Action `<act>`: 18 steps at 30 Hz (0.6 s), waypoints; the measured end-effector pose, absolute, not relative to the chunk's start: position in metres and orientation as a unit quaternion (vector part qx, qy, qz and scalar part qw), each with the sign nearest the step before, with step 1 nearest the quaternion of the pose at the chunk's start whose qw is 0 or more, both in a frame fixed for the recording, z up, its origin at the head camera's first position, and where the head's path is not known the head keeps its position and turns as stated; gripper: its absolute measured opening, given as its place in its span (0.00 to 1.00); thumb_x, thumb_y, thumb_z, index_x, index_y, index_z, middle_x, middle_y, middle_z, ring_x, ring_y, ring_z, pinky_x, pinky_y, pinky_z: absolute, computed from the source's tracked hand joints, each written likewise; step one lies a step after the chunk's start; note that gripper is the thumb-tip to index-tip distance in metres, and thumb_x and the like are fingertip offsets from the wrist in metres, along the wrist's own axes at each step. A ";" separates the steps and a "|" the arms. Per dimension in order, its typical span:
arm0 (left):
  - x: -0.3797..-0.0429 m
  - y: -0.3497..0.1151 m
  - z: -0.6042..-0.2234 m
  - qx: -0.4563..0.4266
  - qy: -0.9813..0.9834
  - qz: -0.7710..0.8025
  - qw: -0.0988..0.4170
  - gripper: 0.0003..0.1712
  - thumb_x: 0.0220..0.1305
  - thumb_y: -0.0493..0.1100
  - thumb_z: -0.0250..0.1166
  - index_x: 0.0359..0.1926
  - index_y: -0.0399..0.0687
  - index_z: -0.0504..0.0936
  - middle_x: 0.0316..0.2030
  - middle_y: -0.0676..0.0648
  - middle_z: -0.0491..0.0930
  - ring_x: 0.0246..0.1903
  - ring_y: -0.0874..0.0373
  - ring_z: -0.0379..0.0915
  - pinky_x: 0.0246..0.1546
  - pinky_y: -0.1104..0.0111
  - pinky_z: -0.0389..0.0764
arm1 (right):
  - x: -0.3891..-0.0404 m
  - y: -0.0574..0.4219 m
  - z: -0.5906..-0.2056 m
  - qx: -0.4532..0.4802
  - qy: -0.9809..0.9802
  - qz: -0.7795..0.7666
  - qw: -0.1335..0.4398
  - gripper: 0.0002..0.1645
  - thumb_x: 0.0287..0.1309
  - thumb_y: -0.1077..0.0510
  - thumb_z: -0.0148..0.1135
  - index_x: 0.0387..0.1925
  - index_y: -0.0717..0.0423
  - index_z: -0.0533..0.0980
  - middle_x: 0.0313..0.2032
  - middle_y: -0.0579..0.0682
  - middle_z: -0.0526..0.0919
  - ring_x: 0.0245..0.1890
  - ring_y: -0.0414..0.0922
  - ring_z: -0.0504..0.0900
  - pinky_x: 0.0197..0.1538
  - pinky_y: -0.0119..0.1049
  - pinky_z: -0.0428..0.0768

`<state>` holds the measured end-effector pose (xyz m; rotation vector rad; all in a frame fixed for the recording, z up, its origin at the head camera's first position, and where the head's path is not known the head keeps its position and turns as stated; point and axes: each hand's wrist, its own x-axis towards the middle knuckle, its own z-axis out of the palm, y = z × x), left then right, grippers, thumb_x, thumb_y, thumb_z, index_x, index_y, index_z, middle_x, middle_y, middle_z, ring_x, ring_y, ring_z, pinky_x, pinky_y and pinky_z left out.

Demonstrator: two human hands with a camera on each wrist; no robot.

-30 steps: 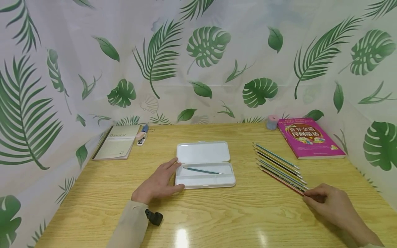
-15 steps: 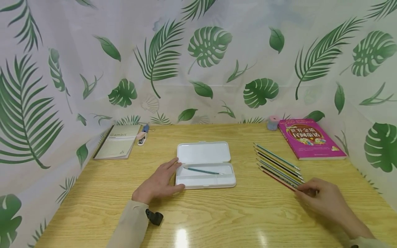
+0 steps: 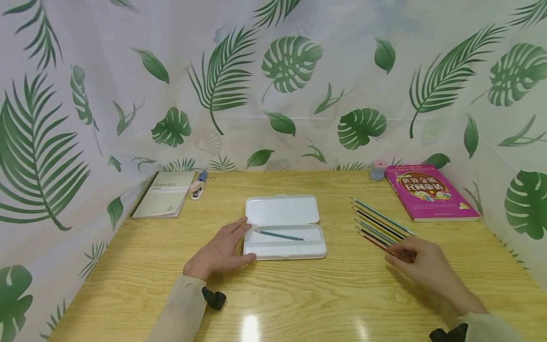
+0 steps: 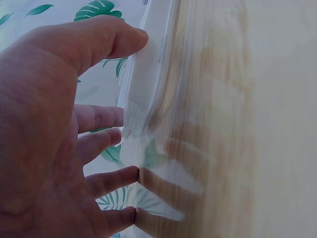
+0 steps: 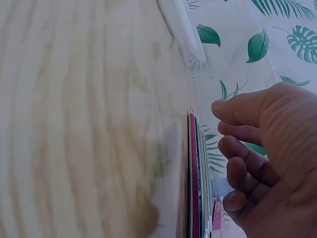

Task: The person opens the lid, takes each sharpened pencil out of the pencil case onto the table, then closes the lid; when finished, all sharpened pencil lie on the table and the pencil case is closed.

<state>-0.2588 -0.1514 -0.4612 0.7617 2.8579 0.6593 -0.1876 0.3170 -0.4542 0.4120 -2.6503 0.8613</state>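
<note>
My left hand [image 3: 220, 251] rests at the left end of an open white pencil case [image 3: 282, 210], fingers extended. In the left wrist view, its thumb touches the case's side [image 4: 146, 74]. One teal pencil [image 3: 279, 235] lies in the case's back compartment. Above the lower ends of several pencils [image 3: 381, 215], lined up slantwise on the table, is my right hand [image 3: 427, 268]. The right wrist view shows its fingers [image 5: 237, 173] loosely curled and the thumb stretched out, with nothing between them. A red pencil [image 5: 193, 168] lies nearest the camera in that row, apart from the hand.
A purple book [image 3: 433, 194] lies at the back right beside a small pink-and-blue cylindrical object [image 3: 378, 171]. At the back left are a notebook [image 3: 164, 194], a small pink-and-white stapler [image 3: 197, 189] and a blue clip [image 3: 202, 175]. Leaf-patterned cloth [image 3: 239, 109] surrounds the wooden table [image 3: 299, 294].
My right hand has moved left and slightly up along the row, from the red pencil's end to over the pencils. The left hand and pencil case have stayed in place.
</note>
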 end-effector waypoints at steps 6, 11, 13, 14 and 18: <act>-0.258 -0.152 -0.460 0.249 0.941 0.221 0.060 0.46 0.63 0.59 0.66 0.76 0.46 0.61 0.77 0.47 0.51 0.74 0.43 0.49 0.69 0.49 0.60 | -0.198 0.302 -0.454 0.166 -0.921 0.318 0.152 0.07 0.52 0.60 0.76 0.35 0.54 0.87 0.26 0.38 0.78 0.24 0.33 0.72 0.25 0.29 0.73; -0.258 -0.152 -0.459 0.250 0.940 0.225 0.062 0.46 0.63 0.58 0.66 0.76 0.45 0.61 0.77 0.46 0.51 0.74 0.43 0.49 0.69 0.49 0.60 | -0.207 0.284 -0.450 0.183 -0.910 0.346 0.137 0.09 0.53 0.62 0.74 0.38 0.57 0.86 0.29 0.41 0.83 0.25 0.34 0.76 0.26 0.29 0.76; -0.258 -0.152 -0.459 0.250 0.939 0.226 0.060 0.46 0.63 0.58 0.66 0.75 0.45 0.61 0.77 0.46 0.51 0.74 0.43 0.49 0.69 0.49 0.60 | -0.210 0.276 -0.449 0.187 -0.909 0.345 0.138 0.09 0.53 0.62 0.74 0.38 0.57 0.86 0.30 0.42 0.84 0.25 0.34 0.76 0.26 0.29 0.76; -0.258 -0.152 -0.459 0.250 0.940 0.226 0.060 0.46 0.63 0.58 0.66 0.75 0.45 0.61 0.77 0.46 0.51 0.74 0.43 0.49 0.69 0.49 0.60 | -0.212 0.273 -0.448 0.189 -0.909 0.346 0.137 0.10 0.53 0.61 0.74 0.39 0.58 0.86 0.30 0.42 0.85 0.25 0.34 0.76 0.26 0.29 0.76; -0.258 -0.152 -0.459 0.252 0.940 0.224 0.059 0.46 0.63 0.58 0.66 0.75 0.45 0.61 0.77 0.46 0.51 0.74 0.43 0.49 0.69 0.49 0.60 | -0.219 0.258 -0.446 0.192 -0.910 0.346 0.125 0.12 0.56 0.59 0.73 0.43 0.58 0.86 0.30 0.42 0.84 0.25 0.36 0.75 0.27 0.30 0.75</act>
